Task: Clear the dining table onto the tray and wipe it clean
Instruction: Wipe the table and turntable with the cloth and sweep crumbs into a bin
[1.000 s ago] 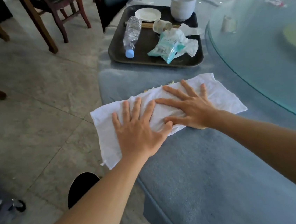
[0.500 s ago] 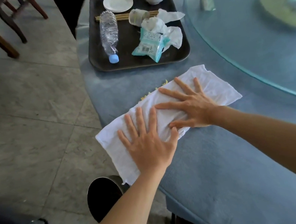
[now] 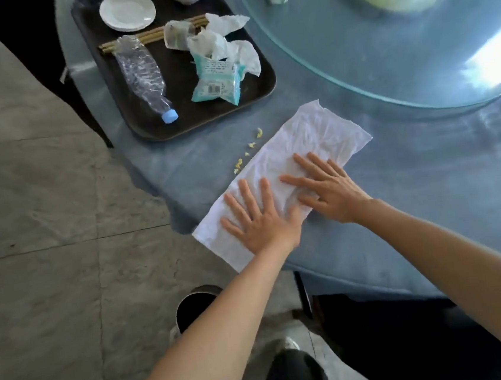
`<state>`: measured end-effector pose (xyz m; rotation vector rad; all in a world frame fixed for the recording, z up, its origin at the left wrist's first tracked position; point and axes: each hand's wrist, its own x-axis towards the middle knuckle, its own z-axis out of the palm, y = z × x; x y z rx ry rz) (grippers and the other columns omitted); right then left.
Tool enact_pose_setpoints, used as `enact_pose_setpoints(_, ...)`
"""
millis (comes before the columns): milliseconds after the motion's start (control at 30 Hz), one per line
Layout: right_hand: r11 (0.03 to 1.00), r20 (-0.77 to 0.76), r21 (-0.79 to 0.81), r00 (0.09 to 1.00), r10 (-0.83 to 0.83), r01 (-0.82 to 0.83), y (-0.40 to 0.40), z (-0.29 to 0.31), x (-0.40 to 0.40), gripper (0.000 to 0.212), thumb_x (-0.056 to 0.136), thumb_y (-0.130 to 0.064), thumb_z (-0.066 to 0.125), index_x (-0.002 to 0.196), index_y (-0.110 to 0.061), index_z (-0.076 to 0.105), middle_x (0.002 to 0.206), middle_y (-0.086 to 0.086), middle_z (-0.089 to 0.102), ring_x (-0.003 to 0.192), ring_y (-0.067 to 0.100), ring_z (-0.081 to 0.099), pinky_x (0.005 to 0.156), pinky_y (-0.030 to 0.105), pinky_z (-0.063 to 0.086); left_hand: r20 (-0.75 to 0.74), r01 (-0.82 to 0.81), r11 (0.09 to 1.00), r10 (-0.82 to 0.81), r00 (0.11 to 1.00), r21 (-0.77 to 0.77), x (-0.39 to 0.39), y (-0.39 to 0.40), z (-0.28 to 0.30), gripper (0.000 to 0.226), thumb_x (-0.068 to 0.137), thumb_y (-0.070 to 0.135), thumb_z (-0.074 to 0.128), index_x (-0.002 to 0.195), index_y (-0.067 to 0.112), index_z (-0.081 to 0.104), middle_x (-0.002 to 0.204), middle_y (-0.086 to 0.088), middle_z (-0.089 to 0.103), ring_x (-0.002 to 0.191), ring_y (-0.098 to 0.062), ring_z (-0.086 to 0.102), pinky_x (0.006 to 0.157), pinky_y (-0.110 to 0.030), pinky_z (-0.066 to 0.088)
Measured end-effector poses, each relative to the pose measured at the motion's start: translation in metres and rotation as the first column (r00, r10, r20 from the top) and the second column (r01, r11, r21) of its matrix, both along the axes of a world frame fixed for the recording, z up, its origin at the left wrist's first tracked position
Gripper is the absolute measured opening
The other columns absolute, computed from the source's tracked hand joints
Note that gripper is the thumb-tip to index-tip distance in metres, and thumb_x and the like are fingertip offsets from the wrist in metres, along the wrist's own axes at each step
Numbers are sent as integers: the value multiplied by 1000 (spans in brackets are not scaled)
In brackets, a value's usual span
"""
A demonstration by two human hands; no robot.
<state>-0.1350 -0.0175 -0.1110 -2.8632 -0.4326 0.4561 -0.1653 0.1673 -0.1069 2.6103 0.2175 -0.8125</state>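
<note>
My left hand [image 3: 260, 221] and right hand [image 3: 326, 189], fingers straight and spread, grip nothing and press flat on the white cloth [image 3: 281, 175] at the blue desk [image 3: 399, 205] edge. Yellow crumbs [image 3: 247, 153] lie just beside the cloth; beyond them, the dark tray [image 3: 265, 90] carries a plastic bottle [image 3: 142, 74], a tissue pack [image 3: 216, 80] and a saucer [image 3: 127, 11]
</note>
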Motion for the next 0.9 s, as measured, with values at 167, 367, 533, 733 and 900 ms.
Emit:
enact_pose_setpoints(167, 994, -94, 39, 991, -100, 104, -3, 6, -29, 61, 94, -45, 28, 153, -61, 26, 173, -13, 3, 160, 21, 1, 127, 54, 12, -135, 197, 980, -200, 970, -35, -6, 19, 23, 81, 94, 74, 26, 158, 45, -13, 162, 4, -39, 148, -36, -35, 119, -63, -7)
enact_pose_setpoints(367, 943, -158, 171, 953, -260, 286, -3, 9, -36, 68, 86, -23, 39, 148, -51, 46, 172, -13, 10, 160, 22, -1, 128, 50, 2, -97, 309, 951, -310, 946, -21, 4, 25, 44, 66, 95, 63, 40, 155, 41, 25, 168, -1, -5, 149, -39, 7, 114, -55, 26)
enact_pose_setpoints(533, 333, -294, 434, 481, -826, 837, 46, 26, -66, 65, 88, -3, 61, 146, -29, 47, 159, 3, 29, 146, 28, 26, 113, 35, 37, 129, 57, 975, -30, 991, -213, 57, 39, 53, 29, 94, 30, 58, 117, 16, 70, 125, -8, 59, 117, -32, 56, 96, -37, 41)
enact_pose_setpoints(733, -387, -746, 337, -7, -666, 858, 73, 54, -66, 75, 89, -18, 76, 149, -26, 32, 132, 0, 53, 103, 12, 67, 80, 27, 57, -52, 47, 975, -59, 997, -219, 115, 13, 48, 47, 89, 22, 69, 133, 11, 56, 129, -8, 57, 116, -29, 59, 99, -34, 43)
enact_pose_setpoints(900, -432, -852, 175, -84, -517, 885, 48, 65, -28, 24, 91, -17, 73, 111, -8, 64, 90, 5, 73, 60, 11, 62, 52, 20, 43, -219, 59, 972, -109, 970, -226, 142, -3, 48, 25, 78, 33, 70, 89, 10, 66, 82, -5, 68, 84, -25, 64, 69, -33, 47)
